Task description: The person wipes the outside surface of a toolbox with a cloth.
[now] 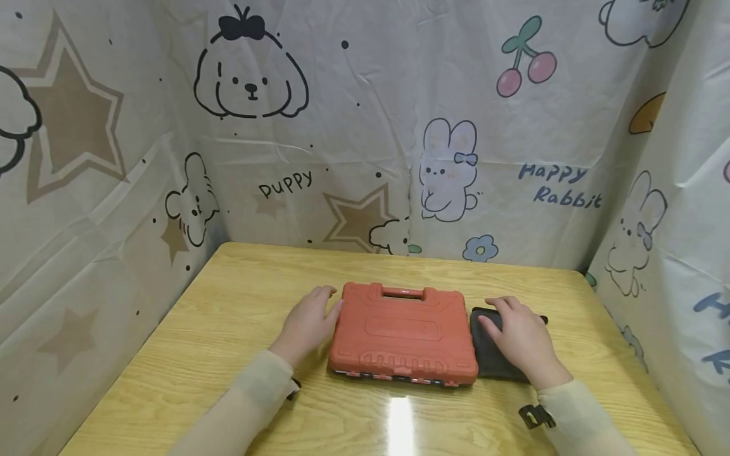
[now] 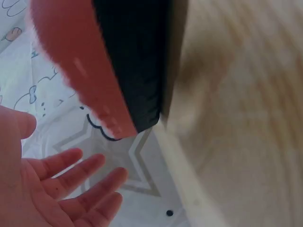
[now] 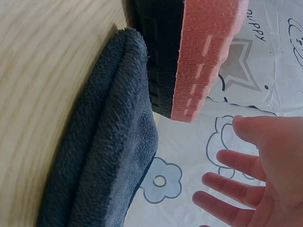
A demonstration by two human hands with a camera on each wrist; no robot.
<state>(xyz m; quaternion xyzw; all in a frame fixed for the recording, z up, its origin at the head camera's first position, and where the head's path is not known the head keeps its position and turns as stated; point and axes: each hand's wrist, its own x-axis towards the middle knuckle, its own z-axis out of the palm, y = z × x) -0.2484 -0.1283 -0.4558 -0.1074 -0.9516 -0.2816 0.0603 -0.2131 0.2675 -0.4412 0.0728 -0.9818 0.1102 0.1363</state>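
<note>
A red plastic carrying case [image 1: 403,335] with a black underside lies flat on the table, its handle toward the back wall. My left hand [image 1: 308,323] is at the case's left side, fingers extended; in the left wrist view the hand [image 2: 66,189] stands apart from the case [image 2: 85,71]. To the right of the case lies a folded dark grey cloth [image 1: 493,348], thick and fuzzy in the right wrist view. Over the cloth hovers my right hand [image 1: 521,335], its fingers loosely extended and holding nothing. The right wrist view shows that hand [image 3: 251,175] apart from both cloth and case.
The yellow wood-grain table [image 1: 239,285] ends at a back wall hung with a patterned sheet [image 1: 353,126]. More of the printed sheet rises along the left and right sides. Light reflects off the tabletop in front of the case.
</note>
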